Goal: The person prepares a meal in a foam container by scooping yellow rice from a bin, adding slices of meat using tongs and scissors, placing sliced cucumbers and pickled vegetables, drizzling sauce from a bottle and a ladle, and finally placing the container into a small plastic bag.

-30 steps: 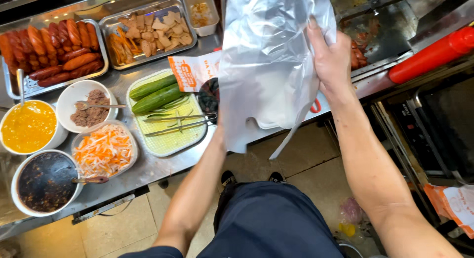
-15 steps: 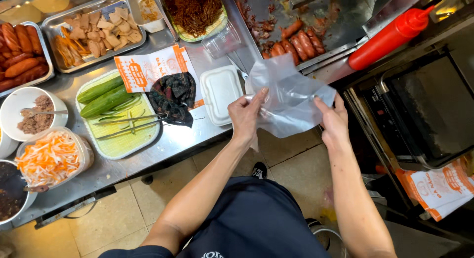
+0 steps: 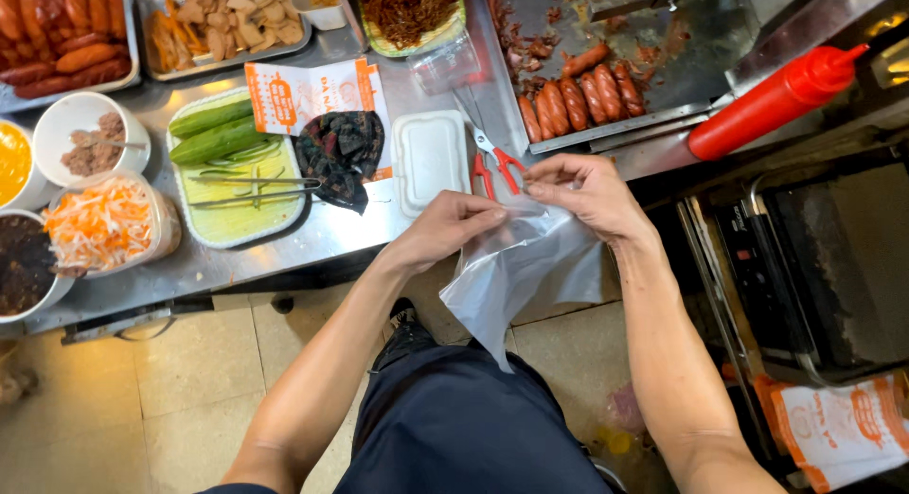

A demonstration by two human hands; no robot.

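Both forearms are reaching forward; the left hand (image 3: 453, 227) and right hand (image 3: 585, 189) are pinching the thin clear plastic bag's (image 3: 519, 278) top edge, hanging just beside the steel bench (image 3: 312, 238).

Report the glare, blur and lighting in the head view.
Head view: sharp overall, evenly lit; soft glare on the steel counter and the clear plastic bag held by left hand and right hand; lower right corner dark; edges slightly bowed.
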